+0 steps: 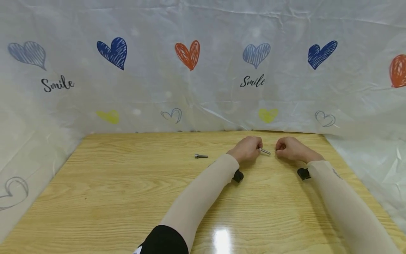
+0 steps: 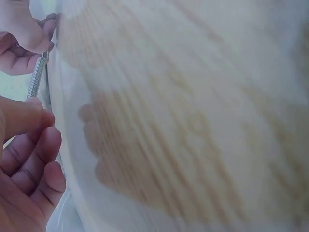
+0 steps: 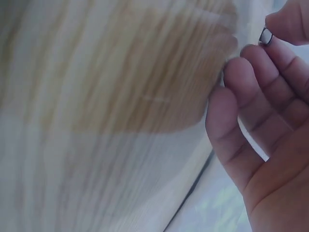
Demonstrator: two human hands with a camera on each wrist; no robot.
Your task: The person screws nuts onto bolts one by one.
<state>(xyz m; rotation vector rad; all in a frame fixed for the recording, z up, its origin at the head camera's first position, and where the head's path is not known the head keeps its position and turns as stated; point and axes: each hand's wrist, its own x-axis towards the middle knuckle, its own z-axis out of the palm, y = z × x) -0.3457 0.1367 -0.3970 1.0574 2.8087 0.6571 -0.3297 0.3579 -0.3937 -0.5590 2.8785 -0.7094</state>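
My left hand (image 1: 248, 148) pinches a silver threaded bolt (image 1: 265, 151) between thumb and fingertips, its threaded end pointing right. The hand hides the bolt's other end. In the left wrist view, the threads of the bolt (image 2: 36, 79) rise from the left fingers (image 2: 29, 157) toward the other hand. Just right of the tip, my right hand (image 1: 293, 149) pinches a small shiny metal piece (image 3: 265, 36), which looks like a nut. Fingers partly cover that piece. The head view shows a small gap between the bolt's tip and the right fingers.
A second silver bolt (image 1: 201, 156) with a cylindrical head lies on the wood-grain table (image 1: 127, 190), left of the left hand. Behind the table hangs a white sheet (image 1: 215, 95) printed with hearts. Black wrist cameras (image 1: 238, 175) sit under both wrists.
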